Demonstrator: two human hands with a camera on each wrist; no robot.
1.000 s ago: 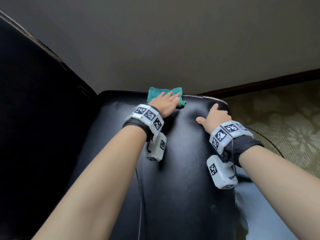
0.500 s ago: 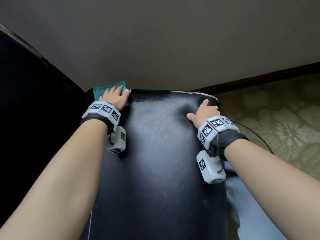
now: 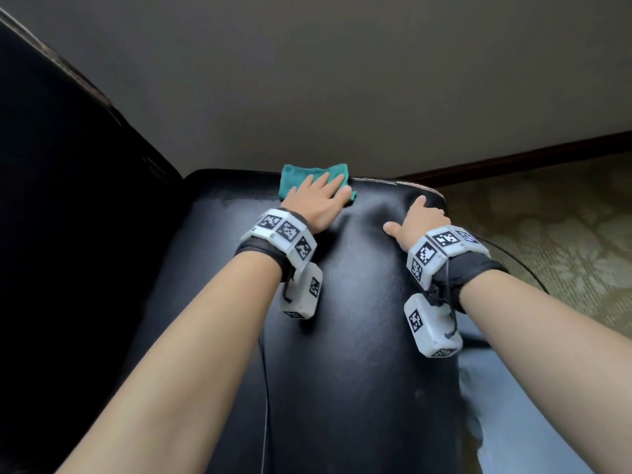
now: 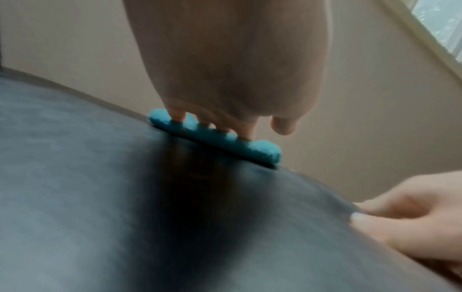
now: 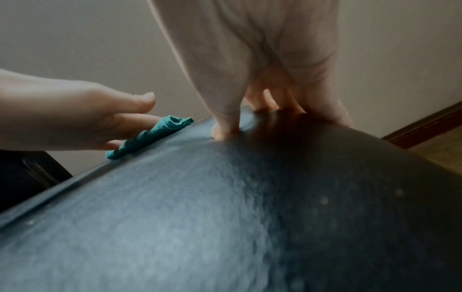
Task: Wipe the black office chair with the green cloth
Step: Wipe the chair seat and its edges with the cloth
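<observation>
The black office chair (image 3: 359,336) fills the middle of the head view, its glossy leather panel running away from me to a top edge. The green cloth (image 3: 301,176) lies on that edge, left of centre. My left hand (image 3: 318,200) presses flat on it with straight fingers. In the left wrist view the fingers (image 4: 245,132) push down into the cloth (image 4: 215,138). My right hand (image 3: 424,217) grips the chair's upper right corner, fingers curled over the edge and thumb pressed on the leather. From the right wrist I see the cloth (image 5: 150,136) under the left hand (image 5: 75,114).
A plain wall (image 3: 342,80) stands right behind the chair. Dark wooden skirting (image 3: 513,162) and patterned carpet (image 3: 564,217) lie to the right. A large dark piece of furniture (image 3: 68,200) rises at the left. A thin cable (image 3: 265,388) runs down the leather.
My left hand slid the cloth to the chair's left corner, then back right to just left of centre on the top edge. The right hand kept its hold on the right corner.
</observation>
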